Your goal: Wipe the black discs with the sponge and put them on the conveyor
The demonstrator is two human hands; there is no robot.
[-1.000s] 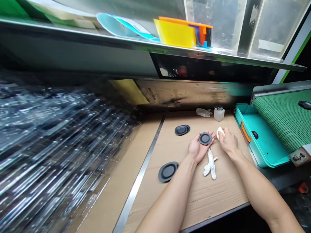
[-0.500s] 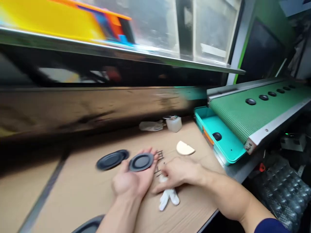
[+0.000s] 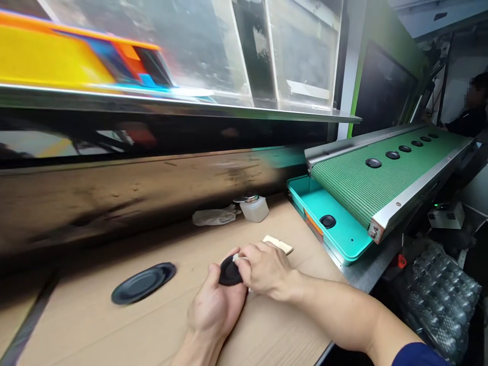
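Going left to right: one black rubber disc (image 3: 144, 283) lies flat on the cardboard-covered desk (image 3: 68, 325), with nobody touching it. Next to it, the left hand (image 3: 215, 310) cups a second disc (image 3: 229, 272) in a firm, curled hold, while the right hand (image 3: 263, 269) closes narrow over its rim, pinching a small white scrap (image 3: 239, 257) against it. Just beyond are a crumpled white bag (image 3: 213, 217), a white plastic bottle (image 3: 253, 209) and a cream-colored pad (image 3: 278, 244). Further right, a teal tray (image 3: 343, 236) holds a third disc (image 3: 327, 221), and the green mesh conveyor belt (image 3: 354, 188) carries six more discs (image 3: 392, 155). So, nine counted: one in hand, one waiting on the desk, seven over by the belt. A pile of clear plastic trays (image 3: 438, 300) sits low right, and a co-worker (image 3: 467, 122) sits far right.
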